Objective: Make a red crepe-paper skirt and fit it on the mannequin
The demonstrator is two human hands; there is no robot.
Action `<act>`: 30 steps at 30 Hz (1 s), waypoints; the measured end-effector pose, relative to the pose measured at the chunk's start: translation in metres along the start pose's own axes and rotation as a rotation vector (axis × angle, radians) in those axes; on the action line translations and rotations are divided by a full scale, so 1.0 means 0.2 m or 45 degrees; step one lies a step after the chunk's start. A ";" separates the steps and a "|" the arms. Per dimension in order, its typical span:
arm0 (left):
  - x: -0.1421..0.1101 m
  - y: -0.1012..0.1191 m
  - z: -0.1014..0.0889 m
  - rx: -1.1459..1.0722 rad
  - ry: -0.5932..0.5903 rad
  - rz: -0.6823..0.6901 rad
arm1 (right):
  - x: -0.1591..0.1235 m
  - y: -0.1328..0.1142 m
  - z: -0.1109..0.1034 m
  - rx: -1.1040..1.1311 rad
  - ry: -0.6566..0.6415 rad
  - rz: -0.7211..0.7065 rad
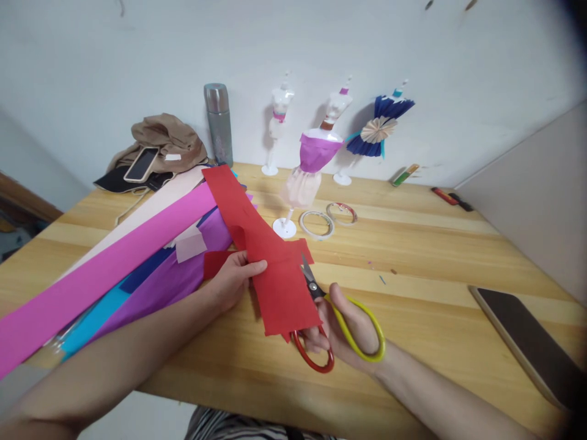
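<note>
My left hand (233, 278) pinches a long red strip of crepe-like paper (287, 290) between thumb and fingers. Its far end lies over the other coloured strips on the left. In my right hand (343, 324) is a pair of scissors (313, 285) with one yellow and one red handle loop. The blades are spread at the right edge of the red paper, and part of the lower blade is hidden by it. Just beyond stands a small mannequin (316, 153) in a purple top and pale pink skirt.
Magenta (123, 256) and other strips cover the left side. Behind are a thermos (219, 125), a bunched brown cloth (167, 140) and a phone (142, 164). Two more mannequins stand by the wall, near tape rolls (316, 225). A dark tablet-like slab (523, 336) lies right.
</note>
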State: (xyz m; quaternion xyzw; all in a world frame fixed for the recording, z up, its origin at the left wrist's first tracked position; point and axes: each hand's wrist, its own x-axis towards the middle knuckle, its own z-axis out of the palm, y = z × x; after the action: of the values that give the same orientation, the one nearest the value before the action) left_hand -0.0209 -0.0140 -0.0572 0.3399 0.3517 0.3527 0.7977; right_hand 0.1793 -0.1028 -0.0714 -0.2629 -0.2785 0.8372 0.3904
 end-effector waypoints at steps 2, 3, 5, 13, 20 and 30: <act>0.00 0.00 0.00 0.008 0.007 -0.002 | 0.00 -0.01 0.00 0.011 0.017 -0.007; 0.00 0.00 0.00 0.009 0.010 -0.001 | 0.00 0.00 0.00 0.018 0.019 -0.018; 0.00 0.00 0.00 0.003 0.021 -0.004 | 0.01 0.01 -0.01 0.028 0.021 -0.037; 0.01 -0.01 -0.01 -0.027 0.040 0.007 | -0.01 0.02 -0.04 -0.003 0.028 0.004; 0.00 0.00 -0.01 0.008 0.065 -0.017 | -0.01 0.00 -0.02 0.070 -0.033 0.068; -0.02 0.11 -0.01 0.336 -0.030 -0.303 | -0.01 -0.01 -0.02 0.119 0.000 0.084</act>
State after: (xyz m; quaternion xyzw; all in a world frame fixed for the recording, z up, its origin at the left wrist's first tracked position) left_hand -0.0321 -0.0054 -0.0395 0.4017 0.4234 0.2027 0.7864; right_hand 0.1841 -0.1023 -0.0730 -0.2537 -0.2302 0.8617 0.3743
